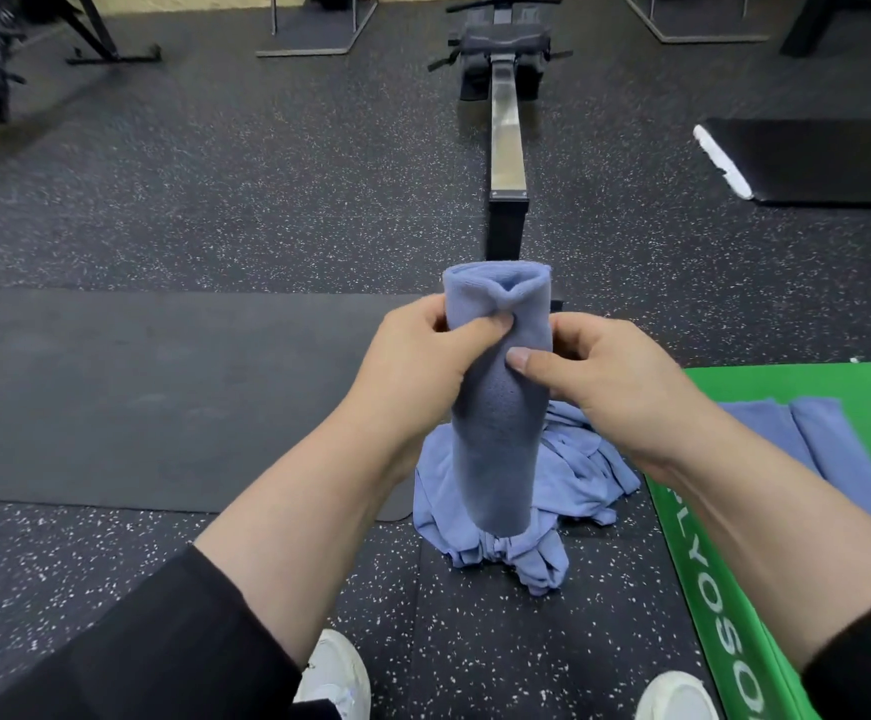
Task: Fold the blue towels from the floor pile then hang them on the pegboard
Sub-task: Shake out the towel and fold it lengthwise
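Both hands are up in front of the person, holding one blue towel (495, 407) folded into a long narrow strip that hangs straight down. The left hand (423, 356) pinches it near the top, thumb pressed into the front and fingers curled round behind. The right hand (610, 376) grips the opposite edge just lower, thumb laid flat across the cloth. The towel's top fold stands open above the knuckles.

Directly beneath it, on the speckled rubber floor (163, 200), sits the crumpled pile of blue towels (573, 491), touching the near right corner of a dark mat (163, 397). To the right, a green mat (724, 589) carries what look like two flat folded towels (807, 449) near its far edge, partly hidden by the right forearm. A rowing machine rail (507, 142) runs away ahead. White shoes (339, 678) show at the bottom.
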Available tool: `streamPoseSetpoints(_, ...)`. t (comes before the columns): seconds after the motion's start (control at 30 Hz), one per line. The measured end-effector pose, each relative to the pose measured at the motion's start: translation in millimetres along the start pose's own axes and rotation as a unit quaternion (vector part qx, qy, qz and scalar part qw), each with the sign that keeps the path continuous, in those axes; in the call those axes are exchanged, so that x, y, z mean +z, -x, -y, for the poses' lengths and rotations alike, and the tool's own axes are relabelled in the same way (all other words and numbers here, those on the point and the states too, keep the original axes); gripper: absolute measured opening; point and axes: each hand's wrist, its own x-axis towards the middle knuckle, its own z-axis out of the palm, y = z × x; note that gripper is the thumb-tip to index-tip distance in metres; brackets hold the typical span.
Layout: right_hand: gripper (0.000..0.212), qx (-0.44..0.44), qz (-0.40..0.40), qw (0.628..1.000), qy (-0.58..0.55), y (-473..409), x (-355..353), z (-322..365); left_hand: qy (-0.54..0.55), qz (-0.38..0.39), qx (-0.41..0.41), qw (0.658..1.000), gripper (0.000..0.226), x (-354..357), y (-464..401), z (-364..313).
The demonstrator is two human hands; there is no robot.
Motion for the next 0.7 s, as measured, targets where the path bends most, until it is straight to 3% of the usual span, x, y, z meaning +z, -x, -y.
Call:
streamPoseSetpoints(0.17,0.021,0.03,0.034,0.999,0.002,4.6,2.2,-2.4,0.064,-0.035,0.027,0.997,0.02,3.6,-6.5,-17.8)
streamPoseSetpoints(0.4,0.013,0.073,0.039,0.996,0.04,28.2,-9.1,-9.2,0.175,-0.044,0.034,0.983,0.006,13.2,-8.9,-50.6)
streamPoseSetpoints(0.7,0.053,0.005,-0.059,0.998,-0.014,83.6,-50.2,-1.5,0.265,0.032,0.048,0.963,0.017,73.8,-3.4,-99.5)
